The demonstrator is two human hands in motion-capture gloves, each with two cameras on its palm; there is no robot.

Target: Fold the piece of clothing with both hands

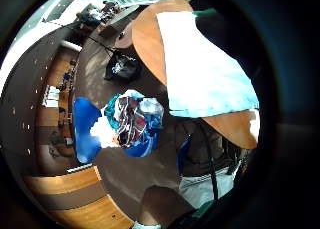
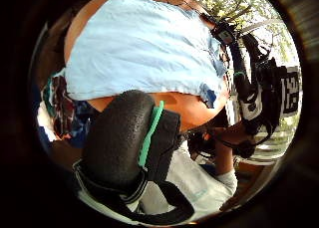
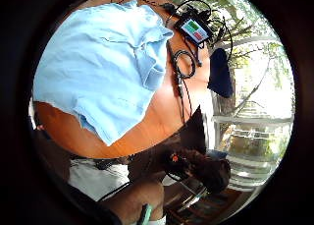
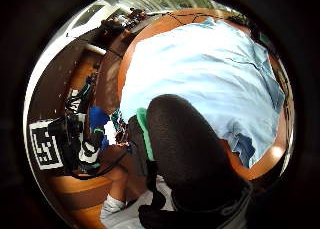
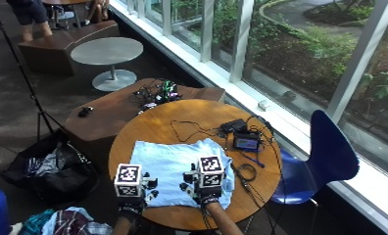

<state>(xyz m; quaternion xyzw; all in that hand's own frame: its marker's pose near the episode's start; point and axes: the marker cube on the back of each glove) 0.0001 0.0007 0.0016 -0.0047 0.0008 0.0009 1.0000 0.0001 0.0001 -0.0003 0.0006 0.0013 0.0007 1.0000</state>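
Observation:
A light blue shirt (image 5: 174, 169) lies spread flat on the round wooden table (image 5: 181, 115). My left hand (image 5: 134, 197) hovers at the shirt's near left corner, by the table's edge. My right hand (image 5: 204, 193) is over the shirt's near edge, toward its right side. Both palms look down on the shirt (image 2: 144, 49) (image 4: 210, 74) from a little above it, and no cloth is between the fingers. Each thumb-side view shows that hand's black thumb: the left thumb (image 2: 119, 143) and the right thumb (image 4: 185, 149). The shirt's near hem (image 3: 105, 129) reaches almost to the table's edge.
A small device with a lit screen (image 5: 247, 143) and loose cables (image 5: 243, 171) lie on the table right of the shirt. A blue chair (image 5: 324, 156) stands at the right. On the floor at the left are a black bag (image 5: 47, 169) and a pile of clothes (image 1: 132, 121).

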